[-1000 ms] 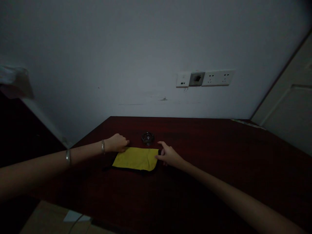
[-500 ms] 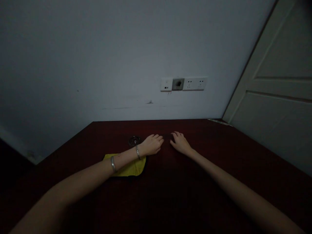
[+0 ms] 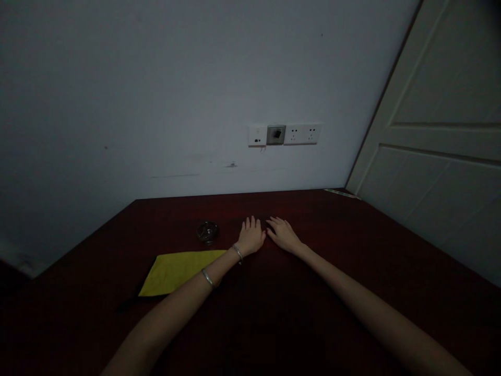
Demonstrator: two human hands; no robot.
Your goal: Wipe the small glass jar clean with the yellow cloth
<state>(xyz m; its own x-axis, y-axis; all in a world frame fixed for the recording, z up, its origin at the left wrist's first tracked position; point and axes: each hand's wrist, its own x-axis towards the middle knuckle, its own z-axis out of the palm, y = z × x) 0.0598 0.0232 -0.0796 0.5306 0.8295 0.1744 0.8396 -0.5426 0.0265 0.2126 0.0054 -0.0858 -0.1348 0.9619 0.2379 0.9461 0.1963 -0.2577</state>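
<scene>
My left hand point(image 3: 251, 237) lies palm down on the dark red tabletop point(image 3: 282, 303), fingers spread and pointing toward the wall. Close to its right, my right hand point(image 3: 283, 234) rests with fingers stretched out, its thumb side toward the left one. Neither holds anything. Under and left of my left forearm is a yellow cloth point(image 3: 176, 269) with a dark edge, partly covered by the arm. A round glass dish point(image 3: 207, 232), like an ashtray, stands behind the cloth, left of my left hand. Two silver bracelets point(image 3: 207, 278) circle the left forearm and wrist.
The table meets a pale wall point(image 3: 188, 94) at the back. On the wall are white socket plates point(image 3: 302, 134) and a grey socket point(image 3: 276, 134). A panelled door point(image 3: 442, 156) stands at the right. A thin printed strip point(image 3: 341, 194) lies at the back right corner. The light is dim.
My left hand has turned and spread its fingers, ending nearer my right hand. The left forearm has swung right, uncovering more of the yellow cloth. The view has shifted slightly right.
</scene>
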